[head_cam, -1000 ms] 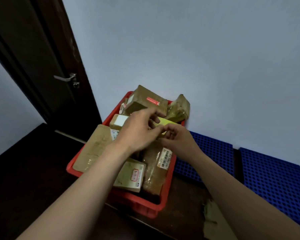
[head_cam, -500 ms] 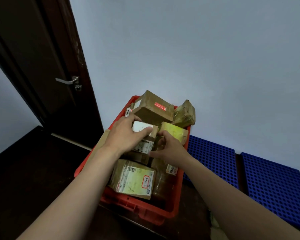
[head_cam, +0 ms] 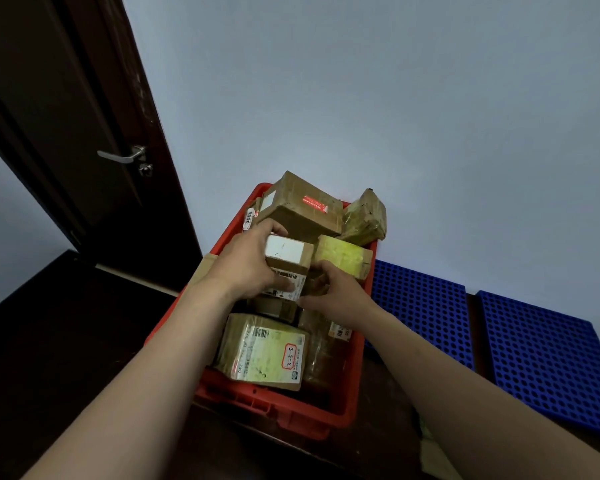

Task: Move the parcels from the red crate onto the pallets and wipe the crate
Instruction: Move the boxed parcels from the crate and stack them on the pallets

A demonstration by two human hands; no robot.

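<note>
A red crate (head_cam: 278,410) stands on the dark floor against the wall, heaped with several brown taped parcels. My left hand (head_cam: 246,265) grips a small box with white labels (head_cam: 288,261) in the middle of the heap, fingers over its top and thumb under its front. My right hand (head_cam: 336,292) presses against the same box's right lower side. Behind it lie a larger carton with a red sticker (head_cam: 302,206) and a yellowish parcel (head_cam: 343,256). A parcel marked "3-3-5" (head_cam: 267,351) lies at the crate's near end. Two blue perforated pallets (head_cam: 423,306) (head_cam: 548,355) lie right of the crate.
A dark door (head_cam: 66,133) with a metal handle (head_cam: 122,155) stands at the left. The pale wall (head_cam: 395,116) runs just behind the crate and pallets. A flat cardboard piece (head_cam: 203,268) leans at the crate's left rim. Crumpled paper (head_cam: 437,455) lies on the floor near my right forearm.
Both hands moved from fiddling together above the heap down onto the small labelled box, left hand closing over it, right hand at its side. The camera has come closer to the crate.
</note>
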